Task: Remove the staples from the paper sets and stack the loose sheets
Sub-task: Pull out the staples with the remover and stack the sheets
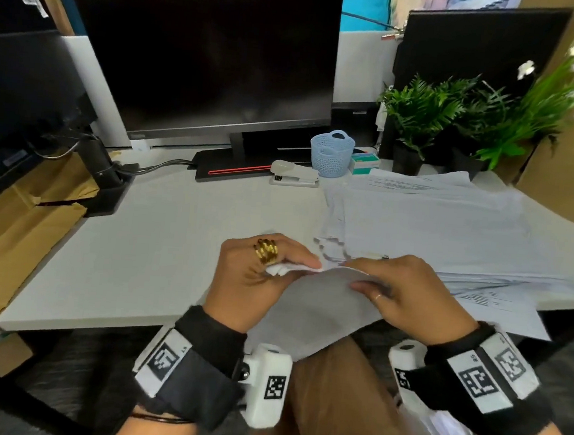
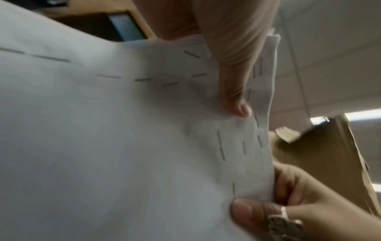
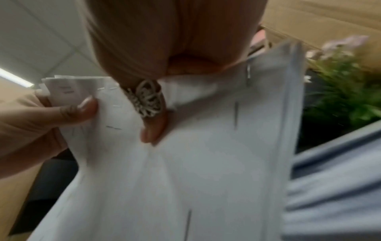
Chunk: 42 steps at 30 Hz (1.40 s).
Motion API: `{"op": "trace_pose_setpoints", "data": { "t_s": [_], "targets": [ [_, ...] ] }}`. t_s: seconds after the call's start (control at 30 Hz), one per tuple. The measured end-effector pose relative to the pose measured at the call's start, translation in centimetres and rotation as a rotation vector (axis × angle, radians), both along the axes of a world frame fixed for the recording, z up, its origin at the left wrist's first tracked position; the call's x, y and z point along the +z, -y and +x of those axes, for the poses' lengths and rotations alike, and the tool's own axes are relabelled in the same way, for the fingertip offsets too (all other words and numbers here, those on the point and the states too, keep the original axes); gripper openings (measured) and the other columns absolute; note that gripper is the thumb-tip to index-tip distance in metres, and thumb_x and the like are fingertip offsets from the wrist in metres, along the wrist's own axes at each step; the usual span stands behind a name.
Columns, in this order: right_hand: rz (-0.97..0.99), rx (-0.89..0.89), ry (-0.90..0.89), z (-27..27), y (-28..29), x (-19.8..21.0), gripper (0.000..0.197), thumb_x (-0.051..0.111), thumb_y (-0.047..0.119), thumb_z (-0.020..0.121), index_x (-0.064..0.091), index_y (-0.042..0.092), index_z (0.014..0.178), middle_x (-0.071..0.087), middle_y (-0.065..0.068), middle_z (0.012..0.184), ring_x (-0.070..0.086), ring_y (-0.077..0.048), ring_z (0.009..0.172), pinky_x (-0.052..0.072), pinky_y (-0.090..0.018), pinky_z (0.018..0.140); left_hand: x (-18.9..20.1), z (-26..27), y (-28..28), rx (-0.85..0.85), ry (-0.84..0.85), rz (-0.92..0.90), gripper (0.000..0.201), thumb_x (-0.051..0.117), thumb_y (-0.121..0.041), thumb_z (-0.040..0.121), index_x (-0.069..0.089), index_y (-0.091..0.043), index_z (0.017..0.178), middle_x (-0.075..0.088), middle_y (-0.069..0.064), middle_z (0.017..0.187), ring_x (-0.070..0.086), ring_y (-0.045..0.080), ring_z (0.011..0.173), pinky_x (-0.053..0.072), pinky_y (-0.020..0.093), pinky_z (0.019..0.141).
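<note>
Over desk edge | both hands pinch paper set | staples visible only from wrists

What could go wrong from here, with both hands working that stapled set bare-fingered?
1. The paper set carries many staples along its edge, and the left hand and right hand pinch right beside them; a raised leg could prick a finger.
2. Pulling the corner apart could tear the sheets.
3. The set hangs off the desk over the lap, so freed staples may drop out of sight.
</note>
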State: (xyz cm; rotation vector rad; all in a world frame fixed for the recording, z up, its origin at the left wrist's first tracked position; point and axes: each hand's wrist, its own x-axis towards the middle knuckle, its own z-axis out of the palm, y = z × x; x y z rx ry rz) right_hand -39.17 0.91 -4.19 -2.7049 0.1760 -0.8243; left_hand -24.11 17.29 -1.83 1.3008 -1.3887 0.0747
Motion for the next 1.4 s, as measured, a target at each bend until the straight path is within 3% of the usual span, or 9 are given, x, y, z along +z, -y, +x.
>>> {"op": "trace_pose_setpoints", "data": {
  "t_s": [0.1,0.27,0.43,0.57,0.67,0.77,0.97,1.23,1.4],
  "targets": [
    [0.290,-0.060,-0.009,-3.2,2.4,-1.5,0.016,0.065,0.020,0.085,0.073,0.026,0.097,0.071,0.012,0.071,0.063,-0.002,0.064,0.045,-0.014,0.062,0.2,-1.9,3.6,0.067,0.182,0.069,0.017,0.075,-0.016,0.076,0.071,-0.020,0.092,0.068,-0.011,0.089,0.062,0.000,0.086,0.048,0.018,0.079],
    [0.859,-0.323,0.103,-9.6,5.7,-5.6,0.029,0.069,-0.003,0.079,0.070,0.026,0.080,0.069,0.022,0.076,0.064,0.011,0.076,0.045,-0.004,0.069,-1.3,-4.0,9.1,0.168,0.379,0.302,0.030,0.065,-0.031,0.086,0.062,-0.026,0.114,0.060,-0.006,0.107,0.046,0.008,0.101,0.033,0.016,0.081],
    [1.117,-0.589,0.104,-14.9,6.3,-11.1,0.024,0.068,-0.010,0.077,0.067,0.013,0.069,0.069,0.007,0.061,0.063,-0.010,0.067,0.049,-0.011,0.054,-5.0,-6.7,13.5,0.083,0.438,0.563,0.051,0.038,-0.053,0.090,0.055,-0.025,0.128,0.052,0.000,0.129,0.042,0.021,0.123,0.025,0.029,0.101],
    [1.289,-0.761,0.064,-16.8,8.3,-13.4,0.016,0.068,-0.010,0.077,0.066,-0.002,0.090,0.065,-0.007,0.091,0.058,-0.018,0.077,0.046,-0.007,0.049,-6.5,-10.1,16.2,0.134,0.652,0.625,0.059,0.023,-0.054,0.090,0.055,-0.024,0.129,0.048,0.006,0.139,0.033,0.028,0.135,0.013,0.045,0.111],
    [1.267,-0.872,-0.044,-17.6,9.3,-15.6,0.028,0.069,-0.008,0.078,0.064,-0.008,0.106,0.062,-0.012,0.098,0.056,-0.020,0.087,0.046,-0.007,0.050,-6.6,-11.7,17.2,0.185,0.684,0.711,0.062,0.014,-0.056,0.092,0.040,-0.028,0.140,0.035,0.003,0.148,0.021,0.027,0.140,0.000,0.049,0.112],
    [1.185,-1.013,-0.220,-18.4,10.6,-18.1,0.028,0.071,-0.001,0.079,0.066,-0.009,0.106,0.066,-0.018,0.105,0.060,-0.021,0.097,0.047,-0.026,0.073,-7.2,-11.9,18.3,0.205,0.708,0.780,0.054,0.021,-0.053,0.097,0.025,-0.030,0.146,0.024,0.002,0.153,0.014,0.026,0.141,0.002,0.048,0.113],
    [0.804,-1.147,-0.651,-18.4,11.5,-20.1,0.027,0.057,0.018,0.088,0.068,0.007,0.111,0.066,-0.016,0.112,0.060,-0.032,0.107,0.044,-0.027,0.081,-9.0,-11.4,19.6,0.162,0.693,0.716,0.061,0.021,-0.054,0.089,0.046,-0.026,0.136,0.045,0.009,0.139,0.039,0.034,0.125,0.028,0.049,0.100],
    [0.722,-1.197,-0.779,-20.0,12.6,-23.0,0.023,0.052,0.007,0.087,0.069,0.001,0.101,0.065,-0.020,0.108,0.062,-0.033,0.101,0.046,-0.029,0.073,-9.9,-10.8,19.8,0.157,0.691,0.666,0.058,0.025,-0.054,0.090,0.042,-0.029,0.139,0.042,0.008,0.141,0.035,0.032,0.128,0.026,0.050,0.102],
    [0.632,-1.105,-0.881,-18.7,12.6,-25.4,0.030,0.045,0.005,0.089,0.066,0.002,0.111,0.064,-0.020,0.113,0.061,-0.033,0.107,0.048,-0.035,0.087,-10.3,-10.8,19.9,0.164,0.697,0.631,0.057,0.026,-0.053,0.091,0.041,-0.028,0.139,0.042,0.009,0.140,0.035,0.033,0.127,0.026,0.051,0.102]
  ]
}}
